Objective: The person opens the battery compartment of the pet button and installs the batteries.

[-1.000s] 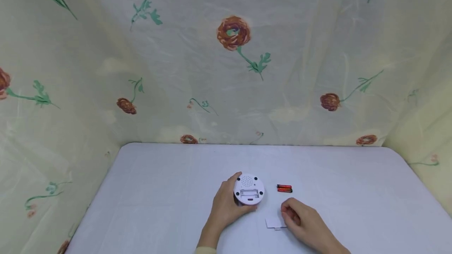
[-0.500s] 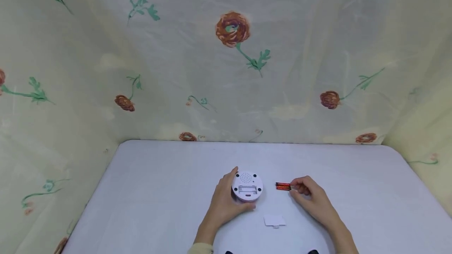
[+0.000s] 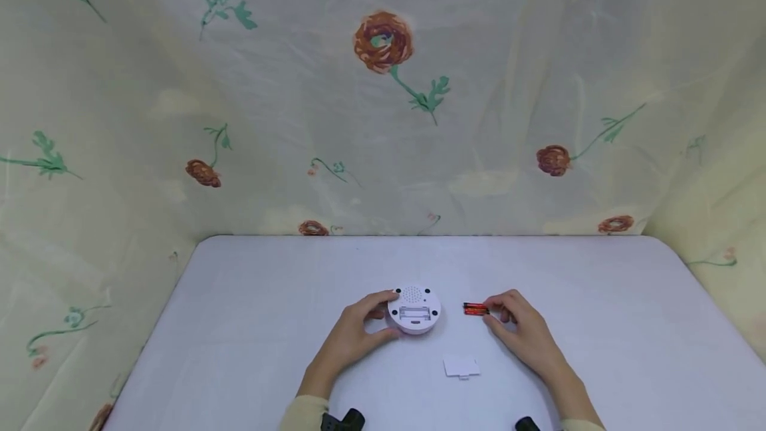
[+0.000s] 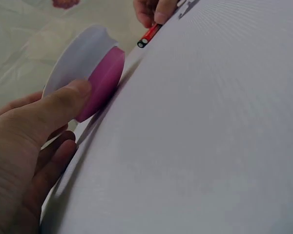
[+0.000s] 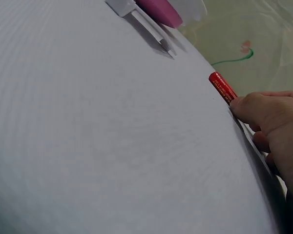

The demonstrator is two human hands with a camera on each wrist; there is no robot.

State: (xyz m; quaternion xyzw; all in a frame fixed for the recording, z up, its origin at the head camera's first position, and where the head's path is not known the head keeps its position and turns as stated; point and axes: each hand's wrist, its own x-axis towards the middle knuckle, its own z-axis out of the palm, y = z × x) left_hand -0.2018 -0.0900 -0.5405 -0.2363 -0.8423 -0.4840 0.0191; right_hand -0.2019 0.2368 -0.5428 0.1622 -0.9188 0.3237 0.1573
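Note:
A round white device (image 3: pixel 414 310) with a pink side (image 4: pixel 105 80) lies underside up on the table, its speaker holes, black feet and bare battery compartment (image 3: pixel 415 313) showing. At its left edge my left hand (image 3: pixel 353 328) holds it between the thumb and the fingers. To its right lie red-and-black batteries (image 3: pixel 475 309), side by side. My right hand (image 3: pixel 517 324) pinches their right ends with thumb and forefinger; in the right wrist view a red battery (image 5: pixel 223 88) sticks out past the thumb. Nearer the person rests a white battery cover (image 3: pixel 461 368) with a small tab.
The white table (image 3: pixel 269 298) has a far edge close to a hanging cloth (image 3: pixel 455 118) printed with flowers. Cloth hangs at the left and right sides too. Black wrist-camera parts (image 3: pixel 344 420) show at the bottom of the head view.
My right hand has moved from beside the battery cover up to the batteries and taken hold of their ends. My left hand has slid back toward the device's left edge.

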